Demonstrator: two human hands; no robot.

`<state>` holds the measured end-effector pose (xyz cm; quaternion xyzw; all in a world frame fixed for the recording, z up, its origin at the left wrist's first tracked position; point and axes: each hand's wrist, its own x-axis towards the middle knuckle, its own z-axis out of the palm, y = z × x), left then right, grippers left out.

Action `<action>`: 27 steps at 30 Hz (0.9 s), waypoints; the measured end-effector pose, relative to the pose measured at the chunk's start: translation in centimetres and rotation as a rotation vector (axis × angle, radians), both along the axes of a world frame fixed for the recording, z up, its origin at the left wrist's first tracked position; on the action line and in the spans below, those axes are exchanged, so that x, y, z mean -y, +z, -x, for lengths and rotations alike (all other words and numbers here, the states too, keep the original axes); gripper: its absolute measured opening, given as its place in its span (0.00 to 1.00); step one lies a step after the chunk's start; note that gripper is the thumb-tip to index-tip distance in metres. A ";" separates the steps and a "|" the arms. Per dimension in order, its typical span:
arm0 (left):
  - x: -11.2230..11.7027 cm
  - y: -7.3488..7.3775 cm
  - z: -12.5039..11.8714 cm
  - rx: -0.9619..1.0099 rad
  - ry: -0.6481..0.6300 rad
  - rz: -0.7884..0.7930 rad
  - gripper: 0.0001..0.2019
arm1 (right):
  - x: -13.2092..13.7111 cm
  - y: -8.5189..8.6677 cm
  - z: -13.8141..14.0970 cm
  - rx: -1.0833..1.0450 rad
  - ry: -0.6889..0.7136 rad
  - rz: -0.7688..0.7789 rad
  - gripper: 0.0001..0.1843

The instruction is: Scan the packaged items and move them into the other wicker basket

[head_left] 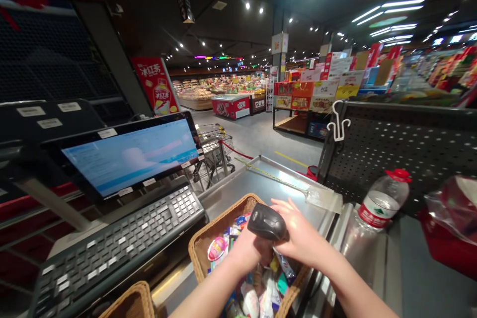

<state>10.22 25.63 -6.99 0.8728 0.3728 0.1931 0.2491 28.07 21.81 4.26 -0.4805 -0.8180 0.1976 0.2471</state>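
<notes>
A black handheld barcode scanner (266, 222) is held over a brown wicker basket (201, 238). My left hand (255, 246) is closed around its handle, mostly hidden beneath the scanner's head. Against the scanner's right side is my right hand (296, 231), its visible fingers stretched forward and slightly apart. What lies under the right palm is hidden. Small wrapped packets fill the basket, among them a pink egg-shaped package (217, 248) on the left and a teal packet (282, 283) near the right wall.
A keyboard (122, 248) and a monitor (137, 151) stand at left. Another wicker basket (136, 300) shows at the bottom edge. Beyond is a metal counter (242, 181) with a transparent flyswatter (316, 195). A large water bottle (383, 201) stands right, beside a perforated black panel (417, 144).
</notes>
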 end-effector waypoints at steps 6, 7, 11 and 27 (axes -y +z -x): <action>-2.2 1.5 6.6 -0.203 0.343 -0.499 0.11 | -0.5 -0.3 0.3 0.008 -0.013 -0.032 0.27; -2.3 2.0 7.6 -0.199 0.414 -0.505 0.11 | -0.5 -0.3 0.4 0.007 -0.019 -0.037 0.28; -1.8 4.4 11.6 -0.097 0.613 -0.453 0.14 | -0.5 -0.3 0.8 0.001 -0.015 -0.038 0.28; 4.9 10.2 19.7 0.141 0.850 -0.483 0.22 | 0.8 1.0 5.5 -0.043 0.071 -0.142 0.30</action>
